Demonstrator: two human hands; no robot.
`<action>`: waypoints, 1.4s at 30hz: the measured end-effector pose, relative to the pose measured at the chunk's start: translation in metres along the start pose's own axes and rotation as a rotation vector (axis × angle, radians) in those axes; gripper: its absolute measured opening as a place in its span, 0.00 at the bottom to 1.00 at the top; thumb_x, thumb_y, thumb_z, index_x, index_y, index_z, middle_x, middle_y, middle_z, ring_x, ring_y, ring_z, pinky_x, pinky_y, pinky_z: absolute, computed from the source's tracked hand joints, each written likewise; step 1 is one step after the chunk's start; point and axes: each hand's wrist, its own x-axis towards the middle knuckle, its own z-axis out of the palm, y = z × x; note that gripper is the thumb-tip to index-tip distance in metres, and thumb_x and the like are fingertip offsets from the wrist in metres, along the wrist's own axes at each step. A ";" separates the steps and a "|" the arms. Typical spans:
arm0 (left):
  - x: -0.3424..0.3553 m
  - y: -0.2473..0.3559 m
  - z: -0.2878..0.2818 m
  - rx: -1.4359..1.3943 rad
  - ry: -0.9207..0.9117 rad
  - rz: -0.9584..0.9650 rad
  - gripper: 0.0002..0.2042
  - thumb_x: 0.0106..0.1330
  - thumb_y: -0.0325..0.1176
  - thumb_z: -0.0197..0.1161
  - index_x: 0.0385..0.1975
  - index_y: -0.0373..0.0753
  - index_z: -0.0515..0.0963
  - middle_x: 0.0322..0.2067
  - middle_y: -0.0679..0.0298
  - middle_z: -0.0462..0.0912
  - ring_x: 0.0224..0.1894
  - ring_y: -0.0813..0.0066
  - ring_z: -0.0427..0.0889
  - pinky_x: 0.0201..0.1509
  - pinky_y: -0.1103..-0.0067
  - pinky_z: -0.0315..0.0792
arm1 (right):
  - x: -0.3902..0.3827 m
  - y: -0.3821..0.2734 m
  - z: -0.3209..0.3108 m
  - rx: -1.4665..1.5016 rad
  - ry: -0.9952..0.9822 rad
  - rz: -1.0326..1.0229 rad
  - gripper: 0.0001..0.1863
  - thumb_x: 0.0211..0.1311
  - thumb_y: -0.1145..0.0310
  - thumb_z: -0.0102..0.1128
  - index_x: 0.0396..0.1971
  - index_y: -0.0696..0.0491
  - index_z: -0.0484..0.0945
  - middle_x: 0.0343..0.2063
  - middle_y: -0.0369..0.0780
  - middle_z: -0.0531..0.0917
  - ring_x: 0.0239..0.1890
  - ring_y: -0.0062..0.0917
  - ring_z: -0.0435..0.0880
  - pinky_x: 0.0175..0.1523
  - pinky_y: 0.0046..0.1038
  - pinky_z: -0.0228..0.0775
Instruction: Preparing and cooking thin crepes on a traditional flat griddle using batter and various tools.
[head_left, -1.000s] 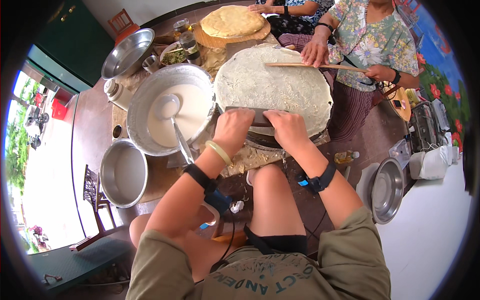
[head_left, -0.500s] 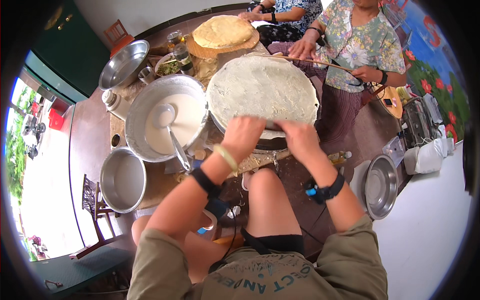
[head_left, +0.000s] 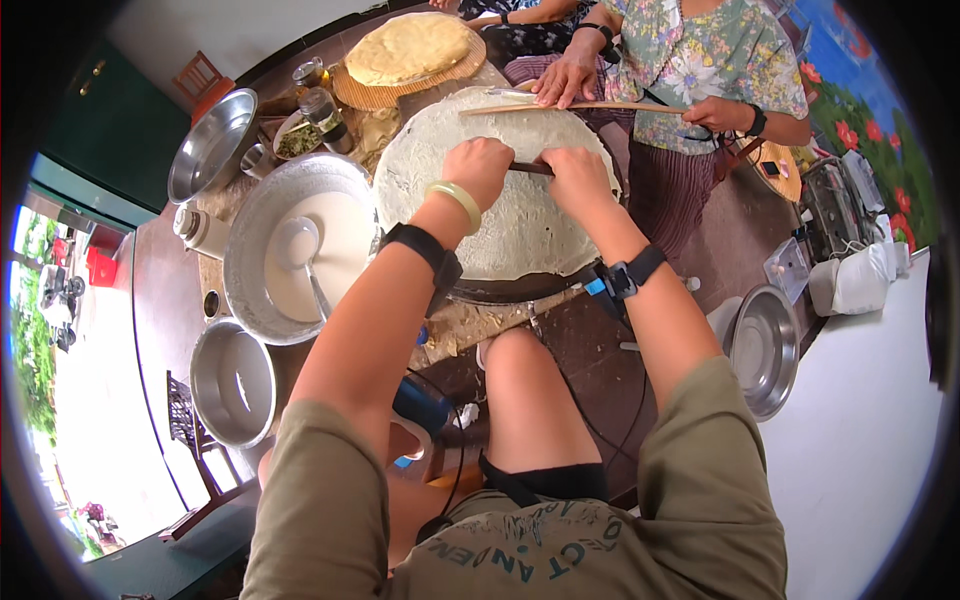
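Observation:
My left hand (head_left: 480, 166) and my right hand (head_left: 572, 178) are closed on the two ends of a dark flat scraper (head_left: 530, 168), held over the middle of a thin pale round pancake (head_left: 490, 240). The pancake covers most of a dark round griddle (head_left: 515, 296). Across from me, one co-worker's hand (head_left: 566, 78) and the other hand (head_left: 708, 114) are on a long wooden stick (head_left: 630, 106) at the pancake's far edge. Left of the griddle, a large metal basin (head_left: 245, 270) holds white batter with a ladle (head_left: 298, 245) in it.
A yellow flatbread (head_left: 408, 42) lies on a woven round tray at the back, near a second person. Jars (head_left: 322, 110), a greens bowl (head_left: 298, 140), a steel bowl (head_left: 212, 145) and a pot (head_left: 232, 385) stand at left; another steel basin (head_left: 762, 350) is low at right.
Both my hands have moved forward with the scraper, from the pancake's near edge toward its middle. The view has shifted, so the surroundings sit differently in the picture.

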 end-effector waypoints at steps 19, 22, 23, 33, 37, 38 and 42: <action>-0.093 0.029 -0.018 -0.026 -0.034 0.116 0.09 0.45 0.21 0.57 0.25 0.42 0.78 0.28 0.63 0.76 0.39 0.62 0.77 0.42 0.70 0.72 | -0.097 -0.067 -0.003 0.084 0.103 0.014 0.06 0.46 0.79 0.54 0.25 0.54 0.78 0.24 0.44 0.81 0.29 0.40 0.82 0.35 0.38 0.74; -0.105 0.030 -0.019 -0.037 -0.050 0.113 0.08 0.45 0.21 0.57 0.25 0.42 0.77 0.28 0.63 0.76 0.39 0.62 0.77 0.43 0.71 0.72 | -0.106 -0.076 -0.003 0.069 0.088 0.012 0.06 0.46 0.80 0.54 0.24 0.54 0.77 0.23 0.44 0.80 0.29 0.40 0.81 0.35 0.38 0.74; -0.109 0.030 -0.019 -0.048 -0.042 0.111 0.08 0.46 0.22 0.57 0.25 0.41 0.77 0.29 0.62 0.76 0.40 0.62 0.77 0.43 0.71 0.72 | -0.110 -0.078 -0.001 0.080 0.086 0.007 0.06 0.45 0.80 0.54 0.23 0.54 0.77 0.24 0.44 0.80 0.29 0.40 0.81 0.35 0.38 0.74; -0.131 0.047 -0.033 -0.046 -0.121 0.100 0.09 0.46 0.21 0.58 0.28 0.40 0.78 0.29 0.61 0.77 0.41 0.61 0.77 0.44 0.71 0.71 | -0.135 -0.087 -0.005 0.070 0.028 -0.005 0.08 0.44 0.80 0.55 0.26 0.54 0.79 0.24 0.44 0.81 0.30 0.39 0.82 0.34 0.37 0.74; -0.135 0.060 -0.042 -0.123 -0.181 0.086 0.10 0.47 0.20 0.56 0.28 0.40 0.79 0.29 0.61 0.78 0.41 0.59 0.76 0.45 0.70 0.71 | -0.151 -0.085 -0.021 0.200 0.067 -0.030 0.10 0.43 0.80 0.55 0.28 0.54 0.80 0.23 0.45 0.81 0.30 0.39 0.82 0.34 0.36 0.73; -0.130 0.062 -0.044 -0.119 -0.181 0.088 0.10 0.47 0.20 0.56 0.28 0.40 0.79 0.29 0.61 0.78 0.41 0.59 0.76 0.45 0.70 0.71 | -0.151 -0.081 -0.027 0.280 0.112 -0.043 0.12 0.43 0.80 0.54 0.29 0.53 0.81 0.24 0.45 0.81 0.30 0.39 0.82 0.34 0.36 0.73; -0.112 0.092 -0.069 -0.108 -0.073 0.034 0.10 0.48 0.21 0.54 0.29 0.39 0.78 0.29 0.61 0.77 0.40 0.59 0.76 0.44 0.69 0.70 | -0.144 -0.047 -0.067 0.278 0.178 -0.031 0.14 0.43 0.80 0.57 0.33 0.52 0.80 0.27 0.43 0.81 0.32 0.39 0.81 0.37 0.36 0.72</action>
